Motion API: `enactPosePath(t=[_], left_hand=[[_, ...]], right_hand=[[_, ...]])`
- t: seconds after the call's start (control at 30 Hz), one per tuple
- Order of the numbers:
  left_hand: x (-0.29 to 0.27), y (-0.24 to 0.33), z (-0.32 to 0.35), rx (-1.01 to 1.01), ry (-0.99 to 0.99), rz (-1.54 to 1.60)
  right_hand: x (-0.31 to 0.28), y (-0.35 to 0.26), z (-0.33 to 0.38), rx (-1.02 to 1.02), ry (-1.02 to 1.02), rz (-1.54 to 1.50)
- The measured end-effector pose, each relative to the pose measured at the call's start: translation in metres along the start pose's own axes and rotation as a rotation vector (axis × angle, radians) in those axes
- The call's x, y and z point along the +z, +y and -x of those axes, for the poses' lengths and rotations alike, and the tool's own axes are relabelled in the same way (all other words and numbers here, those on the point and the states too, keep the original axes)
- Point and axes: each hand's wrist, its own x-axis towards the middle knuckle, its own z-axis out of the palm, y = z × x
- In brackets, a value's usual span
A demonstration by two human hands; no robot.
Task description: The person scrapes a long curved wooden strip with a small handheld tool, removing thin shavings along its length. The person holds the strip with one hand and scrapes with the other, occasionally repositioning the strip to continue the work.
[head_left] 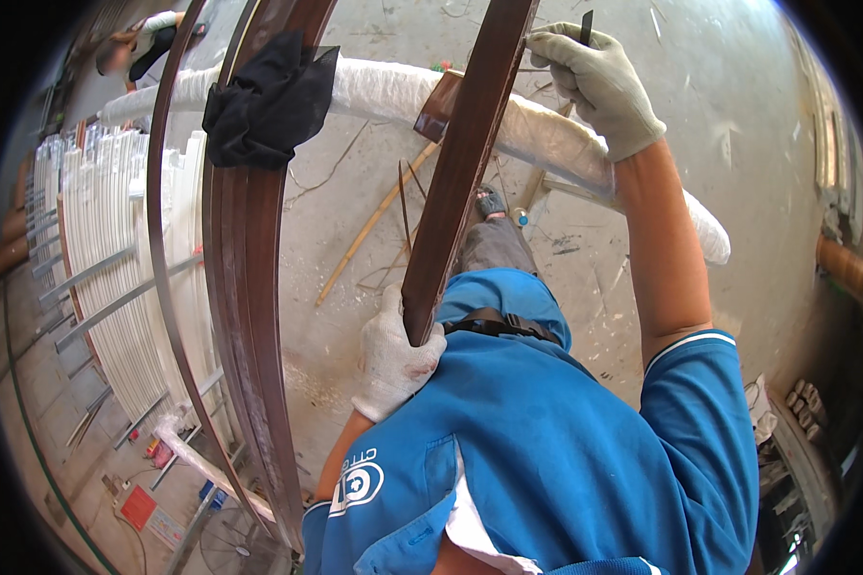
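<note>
My left hand, in a pale work glove, is closed around the near end of a long dark brown profile strip. The strip slants up and away past the far edge of the view, lying over a plastic-wrapped rail. My right hand, gloved too, is raised at the strip's right edge with its fingers pinched together. A small flat dark blade-like piece sticks up out of that hand; its lower part is hidden by the fingers.
To the left, more brown profiles carry a black cloth. The white plastic-wrapped rail runs crosswise. White profiles lie stacked on a metal rack. A wooden stick lies on the floor. Another person bends at far left.
</note>
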Motion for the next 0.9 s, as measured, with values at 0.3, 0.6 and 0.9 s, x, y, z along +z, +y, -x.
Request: enactPosePath(t=[0.3,0.6,0.9], left_hand=[[0.0,0.001,0.0,0.042,0.016,-0.067],[0.001,0.001,-0.001,0.058,0.004,-0.1],[0.002,-0.001,0.0,0.001,-0.024,-0.028]], right_hand=[[0.003,-0.016,0.007,-0.026,-0.039,0.095],[-0.001,-0.006,-0.002,0.009,-0.028,0.071],[-0.004,-0.006,0.004,0.032,-0.095,-0.118]])
